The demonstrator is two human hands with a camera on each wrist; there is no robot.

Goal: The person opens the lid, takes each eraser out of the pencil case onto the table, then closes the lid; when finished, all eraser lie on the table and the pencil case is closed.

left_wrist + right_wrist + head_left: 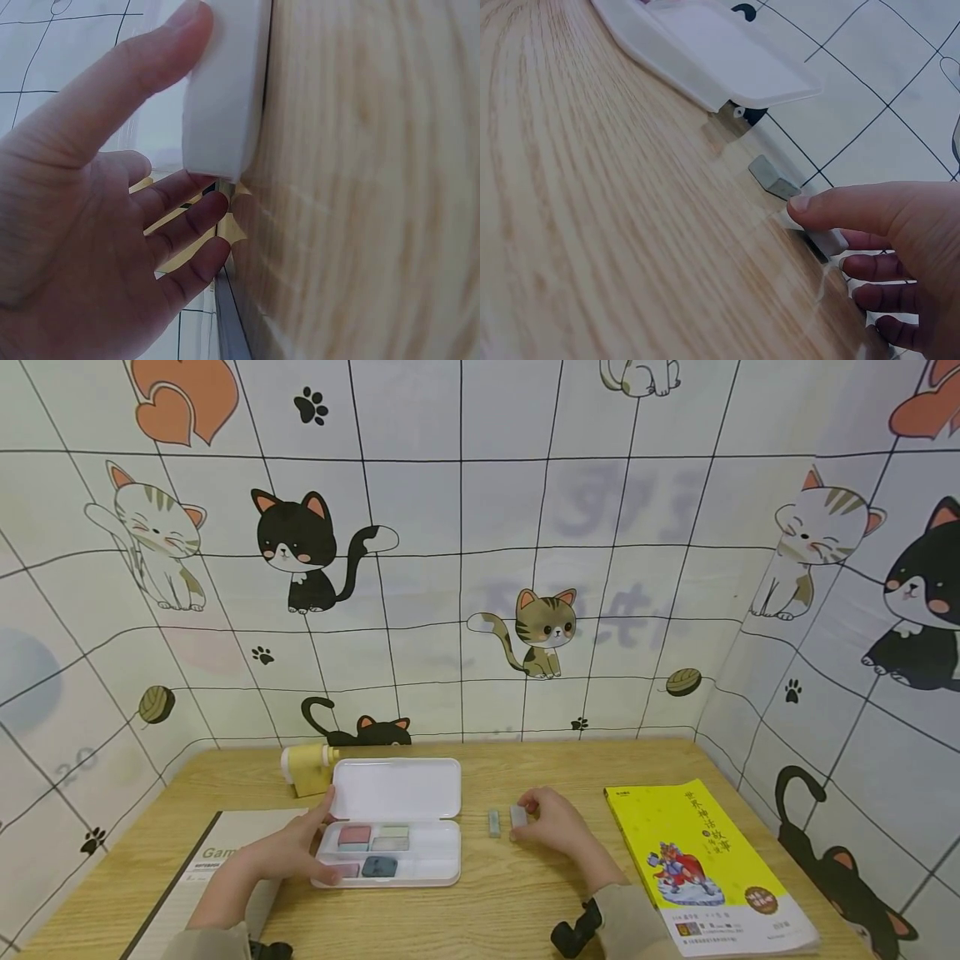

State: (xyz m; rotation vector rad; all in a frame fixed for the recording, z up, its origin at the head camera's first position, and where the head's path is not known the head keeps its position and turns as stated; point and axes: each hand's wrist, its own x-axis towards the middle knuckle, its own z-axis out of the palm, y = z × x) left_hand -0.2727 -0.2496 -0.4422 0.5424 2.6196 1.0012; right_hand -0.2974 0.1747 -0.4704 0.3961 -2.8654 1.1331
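A white plastic case (446, 853) lies on the table with its lid (397, 787) folded back. Inside are several small block erasers, among them a pink-and-blue one (355, 837), a pale green-and-white one (392, 837) and a dark blue one (379, 867). At the case's left side, my left hand (281, 852) rests its thumb along the edge, the other fingers loosely spread toward the lid. My right hand (555, 822) pinches a whitish eraser (826, 241) between thumb and fingers, low over the table. Just left of it stands a grey-green eraser (493, 823).
A yellow object with a white end (309, 768) stands behind the case. A pale notebook (247, 839) lies under the left forearm. To the right is a yellow book (705, 860). Cat-printed cloth (420, 585) surrounds the wooden table (480, 927).
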